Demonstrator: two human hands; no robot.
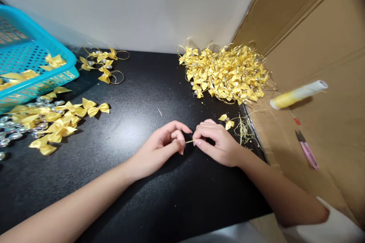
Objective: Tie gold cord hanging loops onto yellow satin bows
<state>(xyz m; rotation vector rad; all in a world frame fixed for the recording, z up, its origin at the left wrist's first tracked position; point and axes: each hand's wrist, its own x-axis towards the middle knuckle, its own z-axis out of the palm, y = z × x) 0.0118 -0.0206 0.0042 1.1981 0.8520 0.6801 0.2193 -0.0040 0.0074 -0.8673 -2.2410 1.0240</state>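
Note:
A short stretch of thin gold cord (189, 141) runs between my two hands, low over the black table (137, 205). My left hand (164, 142) pinches one end of it between thumb and fingers. The other end is in the pinch of my right hand (215, 140), whose curled fingers hide the rest. Just beyond my right hand lies a yellow ribbon bow (227, 121) with a small silver bead. Beside it is a tangle of loose cord scraps (244, 131).
A big heap of finished-looking bows with cord loops (225, 72) lies at the back right. On the left are a turquoise basket (71, 59), loose bows (61, 125) and silver beads (14, 136). Pink snips (308, 152) and a yellow-white spool (298, 94) rest on cardboard (339, 129).

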